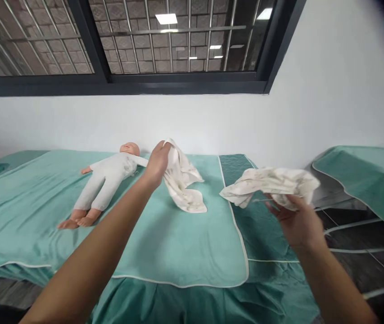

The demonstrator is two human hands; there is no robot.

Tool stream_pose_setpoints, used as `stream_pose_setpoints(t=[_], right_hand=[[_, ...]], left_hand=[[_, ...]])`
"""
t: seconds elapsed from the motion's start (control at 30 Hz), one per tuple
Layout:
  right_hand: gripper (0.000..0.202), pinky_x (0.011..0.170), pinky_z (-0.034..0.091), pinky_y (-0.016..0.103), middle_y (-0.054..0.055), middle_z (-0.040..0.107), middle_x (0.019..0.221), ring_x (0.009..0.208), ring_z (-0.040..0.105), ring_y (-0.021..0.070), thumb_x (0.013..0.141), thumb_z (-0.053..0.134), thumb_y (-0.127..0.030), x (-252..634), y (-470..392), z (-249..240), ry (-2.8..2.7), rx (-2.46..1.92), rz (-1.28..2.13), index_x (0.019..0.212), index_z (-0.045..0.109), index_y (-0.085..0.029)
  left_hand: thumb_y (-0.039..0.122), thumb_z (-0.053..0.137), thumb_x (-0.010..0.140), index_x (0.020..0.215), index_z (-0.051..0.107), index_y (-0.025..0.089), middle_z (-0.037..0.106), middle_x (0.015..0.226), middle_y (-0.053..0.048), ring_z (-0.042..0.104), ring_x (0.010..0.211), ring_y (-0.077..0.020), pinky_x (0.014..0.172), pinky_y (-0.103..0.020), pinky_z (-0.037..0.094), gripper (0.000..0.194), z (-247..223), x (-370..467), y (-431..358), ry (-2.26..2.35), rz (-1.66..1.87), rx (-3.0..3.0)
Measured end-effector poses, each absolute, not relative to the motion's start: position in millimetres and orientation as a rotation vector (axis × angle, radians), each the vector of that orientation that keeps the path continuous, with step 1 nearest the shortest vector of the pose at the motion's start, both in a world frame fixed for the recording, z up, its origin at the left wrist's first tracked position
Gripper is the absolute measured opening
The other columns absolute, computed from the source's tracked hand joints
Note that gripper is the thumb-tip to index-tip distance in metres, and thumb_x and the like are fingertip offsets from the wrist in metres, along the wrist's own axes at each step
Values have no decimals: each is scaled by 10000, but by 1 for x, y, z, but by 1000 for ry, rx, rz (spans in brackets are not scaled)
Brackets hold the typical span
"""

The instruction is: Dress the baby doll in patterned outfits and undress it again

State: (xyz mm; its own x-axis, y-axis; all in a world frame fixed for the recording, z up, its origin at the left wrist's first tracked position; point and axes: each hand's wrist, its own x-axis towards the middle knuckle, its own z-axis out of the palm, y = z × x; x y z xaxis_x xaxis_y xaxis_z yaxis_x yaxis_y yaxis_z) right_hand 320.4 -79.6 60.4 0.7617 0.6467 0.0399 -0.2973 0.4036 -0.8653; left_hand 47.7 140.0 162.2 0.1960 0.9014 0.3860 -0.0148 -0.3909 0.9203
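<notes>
My left hand (159, 163) grips the upper corner of a white patterned cloth (187, 180), which hangs down over the green bed cover (185, 252). Further right, my right hand (296, 220) is closed around the underside of another white patterned cloth piece (273, 182), held up above the darker green sheet. Whether the two pieces are separate garments I cannot tell. A baby doll (110, 173) in a white suit lies on its back at the left, its head toward the wall and its bare feet toward the front.
A white wall (178, 117) stands behind the bed, with a dark-framed barred window (178, 87) above. At the right, beyond a gap with dark floor tiles (357, 229) and pale bars, is another green-covered surface (370, 180).
</notes>
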Motion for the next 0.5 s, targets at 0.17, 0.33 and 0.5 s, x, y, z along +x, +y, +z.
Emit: stream_pose_setpoints(t=[0.17,0.33,0.5], right_hand=[[193,623,602,266,92,679,1145,925,715,239,732,700,-210,339,-118,111,-531,-969,433,924,692,-189],[254,602,605,277,95,701,1085,907,712,246,694,750,-242,340,-123,102,-449,-1078,522,934,689,-190],[310,697,622,366,81,728,1031,877,717,261,684,784,-309,333,-117,29,-410,-1298,856,964,688,-218]], left_hand=[[469,550,846,903,591,200,572,836,-8,516,755,-163,691,-256,413,278,138,31,144,899,1266,1528],[533,573,822,927,634,186,632,874,-21,552,781,-174,694,-259,423,368,119,37,134,861,1123,1495],[554,614,799,882,641,171,635,819,-24,561,737,-174,657,-263,422,392,137,35,126,779,977,1501]])
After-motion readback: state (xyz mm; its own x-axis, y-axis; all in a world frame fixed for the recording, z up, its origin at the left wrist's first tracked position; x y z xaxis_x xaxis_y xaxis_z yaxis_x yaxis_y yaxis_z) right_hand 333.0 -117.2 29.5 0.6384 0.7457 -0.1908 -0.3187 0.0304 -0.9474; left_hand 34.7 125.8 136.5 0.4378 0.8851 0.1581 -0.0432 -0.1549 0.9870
